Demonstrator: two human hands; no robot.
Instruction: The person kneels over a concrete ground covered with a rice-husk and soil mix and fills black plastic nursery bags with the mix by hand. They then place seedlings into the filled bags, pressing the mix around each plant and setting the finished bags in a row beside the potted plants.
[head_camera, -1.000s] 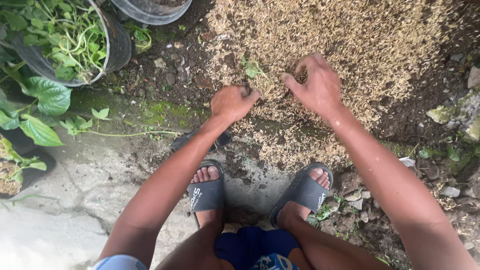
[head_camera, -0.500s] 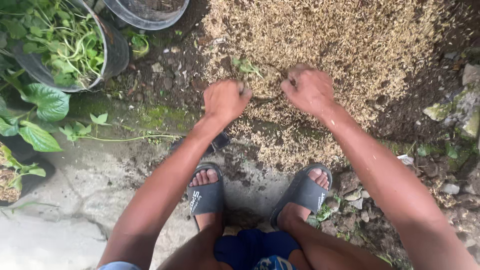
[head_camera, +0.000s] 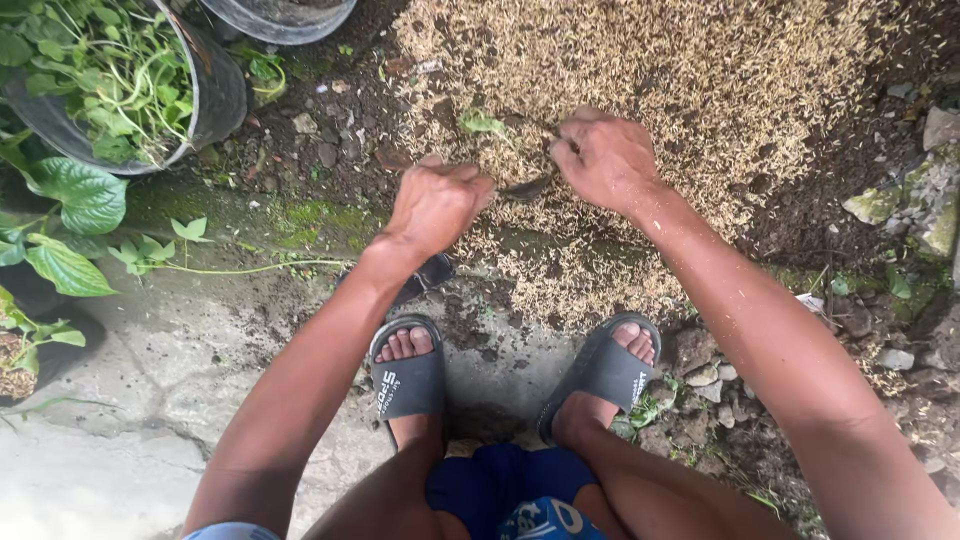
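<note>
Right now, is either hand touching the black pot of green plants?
No: both hands, left and right, are at the husk pile, apart from the black pot.

I note a pale tan speckled husk pile (head_camera: 640, 90) on dark brown soil (head_camera: 340, 130), grey slide sandals (head_camera: 410, 380), blue shorts (head_camera: 500, 495), and green leaves (head_camera: 85, 190) beside a grey-black pot (head_camera: 215, 95) at upper left.

Bare arms, no sleeves past the elbow. Dark grey slide sandals (head_camera: 410, 385) with white lettering on the strap, toes exposed. Blue shorts (head_camera: 500, 495) at lower centre of frame.
</note>
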